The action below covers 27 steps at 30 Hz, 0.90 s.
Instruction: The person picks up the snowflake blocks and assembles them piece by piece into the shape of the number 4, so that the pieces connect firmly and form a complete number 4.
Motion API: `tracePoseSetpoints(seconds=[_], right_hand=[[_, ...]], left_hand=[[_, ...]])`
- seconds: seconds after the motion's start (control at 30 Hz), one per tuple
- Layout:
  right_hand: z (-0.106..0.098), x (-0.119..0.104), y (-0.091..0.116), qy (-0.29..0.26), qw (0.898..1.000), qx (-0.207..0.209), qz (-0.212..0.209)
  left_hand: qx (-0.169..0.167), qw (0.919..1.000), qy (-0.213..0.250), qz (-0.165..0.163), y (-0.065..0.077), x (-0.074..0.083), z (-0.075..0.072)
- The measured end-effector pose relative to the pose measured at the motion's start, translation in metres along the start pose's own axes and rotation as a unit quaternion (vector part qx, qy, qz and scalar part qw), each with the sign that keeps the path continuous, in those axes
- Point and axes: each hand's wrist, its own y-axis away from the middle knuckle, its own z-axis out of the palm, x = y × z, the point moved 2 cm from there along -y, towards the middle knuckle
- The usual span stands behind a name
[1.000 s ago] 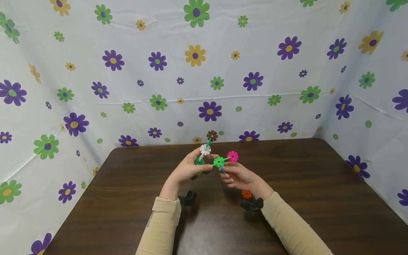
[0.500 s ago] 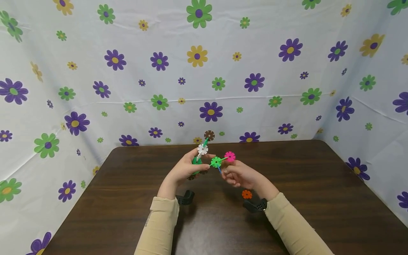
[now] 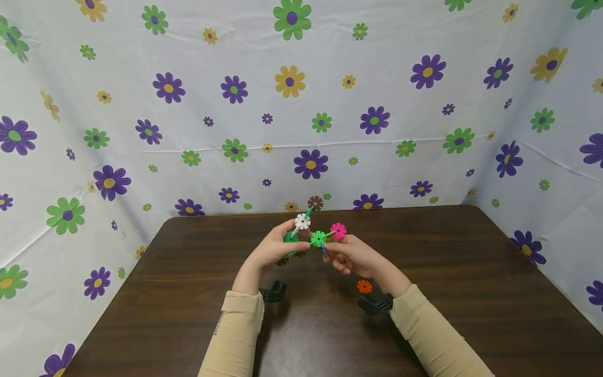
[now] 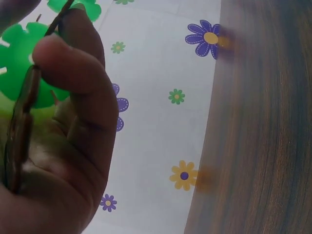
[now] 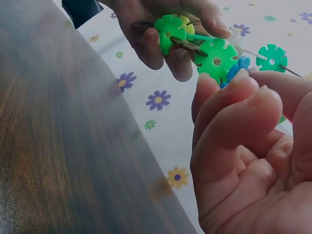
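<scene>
My left hand (image 3: 269,251) grips a chain of notched plastic discs fitted edge to edge. In it are a white disc (image 3: 302,221), a brown disc (image 3: 315,203) at the top and a darker green disc (image 3: 290,237). Past the left thumb sits a bright green disc (image 3: 318,239), and a pink disc (image 3: 338,230) is linked out to its right. My right hand (image 3: 356,258) pinches a blue disc (image 5: 238,69) against the bright green one's lower edge. Seen from the left wrist, curled fingers partly cover a green disc (image 4: 24,73).
An orange disc (image 3: 364,286) is visible below the right hand, near the black right wrist camera (image 3: 375,304). Another black camera (image 3: 273,292) is on the left wrist. The dark wooden table (image 3: 188,293) meets a flower-printed cloth (image 3: 264,99) behind.
Both hands and the disc chain have shifted slightly left since a second ago. The right fingers have changed their hold around the blue disc.
</scene>
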Motion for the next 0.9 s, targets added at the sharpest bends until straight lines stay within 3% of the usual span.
tracePoseSetpoints(seconds=[0.27, 0.57, 0.9], right_hand=[[0.0015, 0.0001, -0.0002, 0.014, 1.0, 0.022, -0.008], [0.0054, 0.0011, -0.004, -0.033, 0.996, 0.082, -0.008], [0.0054, 0.0036, -0.0038, -0.096, 0.988, 0.115, -0.019]], left_hand=[[-0.014, 0.9999, 0.003, 0.003, -0.0002, -0.0001, 0.0022], [0.012, 0.9999, -0.004, -0.007, -0.0014, -0.0015, 0.0021], [0.042, 0.9985, -0.007, -0.035, -0.0028, -0.0048, 0.0021]])
